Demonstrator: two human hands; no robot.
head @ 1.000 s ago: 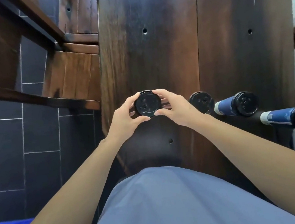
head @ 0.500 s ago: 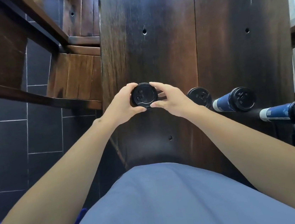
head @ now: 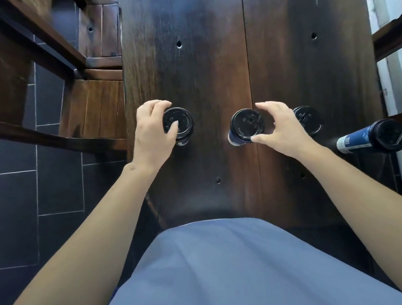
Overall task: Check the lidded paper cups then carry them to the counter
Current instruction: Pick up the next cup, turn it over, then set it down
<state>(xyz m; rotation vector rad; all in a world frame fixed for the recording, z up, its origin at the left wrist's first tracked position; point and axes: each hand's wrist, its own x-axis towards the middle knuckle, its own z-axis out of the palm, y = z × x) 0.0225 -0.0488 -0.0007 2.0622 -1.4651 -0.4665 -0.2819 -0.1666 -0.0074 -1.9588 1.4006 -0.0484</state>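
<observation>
Black-lidded paper cups stand mid-frame on the dark wooden table (head: 207, 50). We judge checking continues: our left hand (head: 150, 130) clasps the left cup (head: 179, 126); our right hand (head: 279, 127), spread, must close on the second cup (head: 246, 126).

Embossed lettering on the black cup lids (head: 247, 125), too small to read. White label patch on the blue cup (head: 356, 140) at far right, print illegible.
</observation>
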